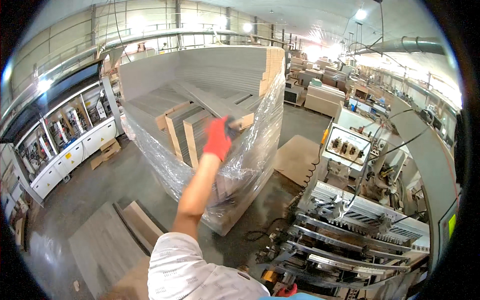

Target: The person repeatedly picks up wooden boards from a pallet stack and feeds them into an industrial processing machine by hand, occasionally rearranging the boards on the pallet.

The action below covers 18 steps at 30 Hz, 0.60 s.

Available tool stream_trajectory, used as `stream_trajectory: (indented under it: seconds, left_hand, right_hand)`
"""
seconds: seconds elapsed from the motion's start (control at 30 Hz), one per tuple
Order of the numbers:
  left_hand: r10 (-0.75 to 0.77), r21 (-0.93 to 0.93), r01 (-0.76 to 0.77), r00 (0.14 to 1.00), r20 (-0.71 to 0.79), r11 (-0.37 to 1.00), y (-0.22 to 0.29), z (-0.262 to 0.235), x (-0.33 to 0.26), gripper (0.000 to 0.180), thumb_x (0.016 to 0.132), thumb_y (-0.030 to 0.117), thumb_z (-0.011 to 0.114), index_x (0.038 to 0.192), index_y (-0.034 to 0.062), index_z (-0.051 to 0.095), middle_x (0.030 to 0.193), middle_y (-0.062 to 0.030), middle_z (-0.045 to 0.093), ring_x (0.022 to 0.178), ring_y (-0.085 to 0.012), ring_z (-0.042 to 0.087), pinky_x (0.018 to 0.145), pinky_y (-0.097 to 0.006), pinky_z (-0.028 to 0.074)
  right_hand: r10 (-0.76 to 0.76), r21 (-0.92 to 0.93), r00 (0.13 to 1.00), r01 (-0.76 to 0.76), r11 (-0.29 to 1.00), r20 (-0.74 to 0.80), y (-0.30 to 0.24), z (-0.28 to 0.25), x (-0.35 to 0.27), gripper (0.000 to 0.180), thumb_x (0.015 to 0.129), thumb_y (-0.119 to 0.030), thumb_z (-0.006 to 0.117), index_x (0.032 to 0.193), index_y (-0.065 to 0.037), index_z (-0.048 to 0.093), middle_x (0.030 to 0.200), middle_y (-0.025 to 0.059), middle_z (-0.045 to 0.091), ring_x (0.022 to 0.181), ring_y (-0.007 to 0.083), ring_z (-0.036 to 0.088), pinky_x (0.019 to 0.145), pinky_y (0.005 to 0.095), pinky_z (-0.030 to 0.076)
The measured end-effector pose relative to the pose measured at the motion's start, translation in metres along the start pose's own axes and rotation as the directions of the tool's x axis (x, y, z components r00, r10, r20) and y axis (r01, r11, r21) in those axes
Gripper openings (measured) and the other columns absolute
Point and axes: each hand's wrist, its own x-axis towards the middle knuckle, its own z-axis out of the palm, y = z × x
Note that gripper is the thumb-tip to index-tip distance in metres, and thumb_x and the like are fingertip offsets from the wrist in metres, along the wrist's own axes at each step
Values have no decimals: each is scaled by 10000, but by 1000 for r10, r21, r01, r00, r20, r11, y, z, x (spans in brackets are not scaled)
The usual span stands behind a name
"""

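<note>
My left hand (220,137), in a red glove with dark grip areas, reaches out at the near end of a long grey board (212,100). That board lies slantwise over other grey boards in a tall, wrapped stack. Motion smears the glove, so whether its fingers close on the board cannot be made out. Pale cut ends (190,142) of more boards show just left of the wrist. Clear plastic film (240,175) hangs around the stack. Only a bit of red glove from my right hand (287,291) shows at the lower edge, beside the machine; its fingers are hidden.
To the right stands a machine (360,230) with metal rails and a coiled cable. Flat grey panels (107,245) lie at the lower left. A long white machine (75,150) with open covers stands at the left. A brown sheet (297,160) lies behind the stack's right side.
</note>
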Motion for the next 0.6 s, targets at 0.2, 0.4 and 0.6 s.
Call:
stream_trajectory:
  seconds: [0.2,0.4,0.6]
  left_hand:
    - [-24,-816,244,962,273,524,122,-12,-86,499,949,21,463,1442,44,382,1314,-104,581,1184,-231,577,1013,-418,472]
    - [-385,-875,458,844,373,157,109,32,-92,352,944,96,636,1280,29,553,1242,-125,644,1084,-208,637,935,-361,526]
    - [-519,-851,466,679,519,-242,118,29,-178,483,983,252,586,1405,42,479,1300,-153,619,1138,-268,612,994,-435,500]
  right_hand:
    - [-136,564,971,1,825,197,-226,-21,85,557,804,-27,693,1336,16,533,1271,129,586,1109,229,569,956,345,463]
    - [-401,890,912,107,443,90,-400,-77,132,742,873,-341,742,1462,-48,399,1329,131,547,1089,256,605,932,372,492]
    - [447,976,894,-85,200,-13,-316,-60,168,275,996,-370,567,1007,-98,604,811,28,584,694,154,540,665,325,449]
